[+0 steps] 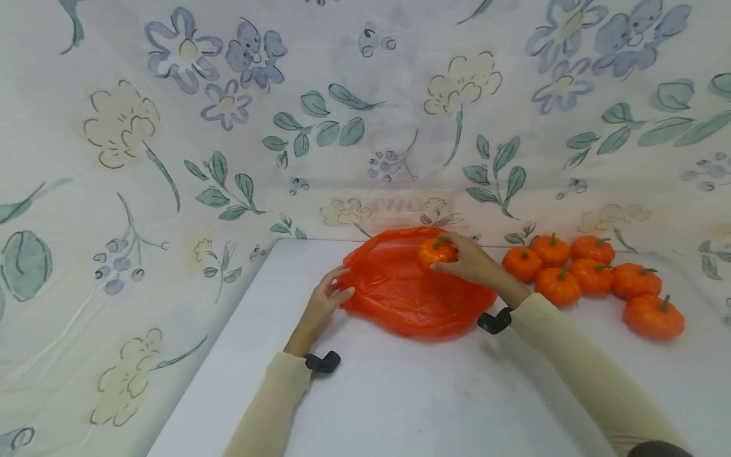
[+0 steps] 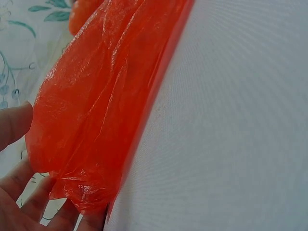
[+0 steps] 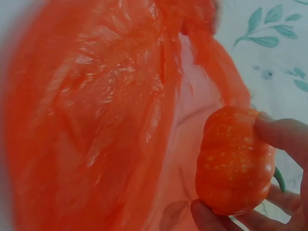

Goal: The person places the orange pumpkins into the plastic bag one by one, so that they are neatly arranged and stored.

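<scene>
An orange-red plastic bag (image 1: 394, 298) lies on the white table, its mouth spread wide. In the head view, my left hand (image 1: 324, 304) is at the bag's left end. The left wrist view shows its fingers (image 2: 36, 204) reaching behind the film and the thumb apart from them at the edge. My right hand (image 1: 471, 260) grips a small orange pumpkin (image 1: 436, 252) with a green stem, over the bag's opening. The right wrist view has the pumpkin (image 3: 236, 161) between thumb and fingers, beside the crinkled film.
Several more small pumpkins (image 1: 591, 276) sit grouped at the right of the white table (image 1: 400, 393). One pumpkin (image 1: 653, 316) lies nearest to the right sleeve. Behind the table hangs a floral sheet (image 1: 365, 158).
</scene>
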`<action>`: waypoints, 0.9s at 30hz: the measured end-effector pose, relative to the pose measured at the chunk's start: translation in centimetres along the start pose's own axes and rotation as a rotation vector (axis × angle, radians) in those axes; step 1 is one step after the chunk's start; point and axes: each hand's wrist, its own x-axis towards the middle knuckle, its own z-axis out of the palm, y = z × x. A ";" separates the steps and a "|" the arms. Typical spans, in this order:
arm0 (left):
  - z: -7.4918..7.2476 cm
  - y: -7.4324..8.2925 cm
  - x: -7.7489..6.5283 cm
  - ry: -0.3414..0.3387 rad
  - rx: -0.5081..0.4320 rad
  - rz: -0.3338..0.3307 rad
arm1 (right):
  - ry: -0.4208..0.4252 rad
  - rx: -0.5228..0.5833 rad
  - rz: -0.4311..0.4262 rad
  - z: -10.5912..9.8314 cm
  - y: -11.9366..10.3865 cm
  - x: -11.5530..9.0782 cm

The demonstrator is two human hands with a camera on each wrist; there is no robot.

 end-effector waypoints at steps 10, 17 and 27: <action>0.2 -0.7 -1.0 0.015 0.026 -0.041 | -0.060 0.000 0.012 3.8 -1.4 2.5; -0.1 -0.4 -0.9 0.023 0.023 -0.022 | -0.073 0.026 0.027 5.6 -2.3 4.5; 0.1 -0.1 -0.1 0.000 -0.012 0.018 | -0.064 0.056 0.107 6.8 -3.3 6.1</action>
